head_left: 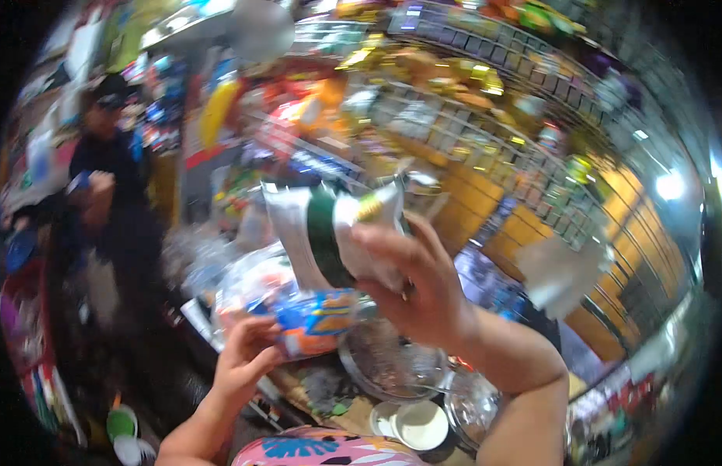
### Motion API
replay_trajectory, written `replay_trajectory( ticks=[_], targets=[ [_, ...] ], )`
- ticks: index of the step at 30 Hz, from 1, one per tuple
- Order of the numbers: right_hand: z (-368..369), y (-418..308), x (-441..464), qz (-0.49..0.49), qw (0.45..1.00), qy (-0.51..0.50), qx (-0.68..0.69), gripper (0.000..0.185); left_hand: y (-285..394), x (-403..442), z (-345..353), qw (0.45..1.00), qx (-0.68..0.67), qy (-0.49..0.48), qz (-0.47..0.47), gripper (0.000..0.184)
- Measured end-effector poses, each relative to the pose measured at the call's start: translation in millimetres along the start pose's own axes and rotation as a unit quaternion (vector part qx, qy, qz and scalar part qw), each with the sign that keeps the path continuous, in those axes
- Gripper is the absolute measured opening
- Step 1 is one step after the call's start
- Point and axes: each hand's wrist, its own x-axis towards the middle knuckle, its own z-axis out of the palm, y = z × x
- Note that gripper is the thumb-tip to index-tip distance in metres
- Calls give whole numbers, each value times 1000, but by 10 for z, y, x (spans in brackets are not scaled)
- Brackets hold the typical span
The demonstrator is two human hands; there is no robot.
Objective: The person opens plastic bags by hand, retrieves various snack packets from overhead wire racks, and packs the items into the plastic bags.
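Observation:
My right hand (pixel 411 272) is raised in front of me, its fingers and thumb closed round a white packet (pixel 295 225) with a dark green band and a yellowish print. Lower and to the left, my left hand (pixel 252 346) has its curled fingers and thumb at the edge of a blue and orange packet (pixel 318 320), gripping it. Clear plastic (pixel 240 287) bunches just behind that hand. Below the packets is a round metal basin (pixel 388 353). Motion blur hides the writing on both packets.
Wire racks (pixel 485 132) hung with many packets fill the back and right. A person (pixel 112 179) in dark clothes stands at the left. Near my body are white bowls (pixel 421 426) and a clear plastic-covered container (pixel 473 404). A green cup (pixel 121 423) is low at the left.

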Motion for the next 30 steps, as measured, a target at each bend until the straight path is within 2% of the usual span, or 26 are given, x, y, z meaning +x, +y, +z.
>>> replay_trajectory(
  ticks=[1,2,3,4,6,7,8,9,11,12,13,16,19,23,26,28,30],
  targets=[
    [-147,131,35,18,998,43,-47,66,68,-25,82,998,-52,14,-35,38],
    [-329,181,109,46,983,78,-162,66,39,-11,84,999,-26,6,-29,32],
    [-538,295,246,2,979,115,-171,65,26,-3,98,999,-30,-6,-39,29],
    [-693,404,326,14,958,191,-214,69,26,6,118,998,-34,-12,-47,27],
    [-1103,611,510,-8,905,262,-336,68,21,17,183,999,-4,-5,-48,23],
    [-1315,652,628,-25,896,288,-336,63,11,27,209,999,11,1,-49,22],
    [-1519,723,719,-37,851,316,-418,61,-11,35,225,999,1,2,-50,21],
    [-1810,798,831,-101,821,311,-468,64,-32,51,241,999,-9,4,-50,19],
    [-2313,996,990,-102,744,346,-563,63,-28,106,280,999,-16,0,-45,16],
    [-2602,1018,1077,-131,703,321,-621,61,-20,126,292,999,-12,5,-50,16],
    [-2779,1017,1122,-74,731,336,-589,57,-19,137,299,998,-11,12,-56,15],
    [-3468,1132,1364,28,633,323,-703,55,-33,177,282,999,13,21,-46,14],
    [-3946,1418,1560,91,670,240,-697,54,-42,191,274,997,43,37,-45,14],
    [-4466,1701,1663,172,703,130,-678,54,-117,180,335,996,10,62,-61,14],
    [-4732,1721,1690,242,852,184,-427,61,-252,166,334,997,19,42,-56,14],
    [-5034,1909,1602,202,869,181,-414,58,-341,155,252,996,65,34,-52,15],
    [-5431,2296,1518,135,847,127,-498,55,-348,142,243,996,69,33,-49,17]
  ],
)
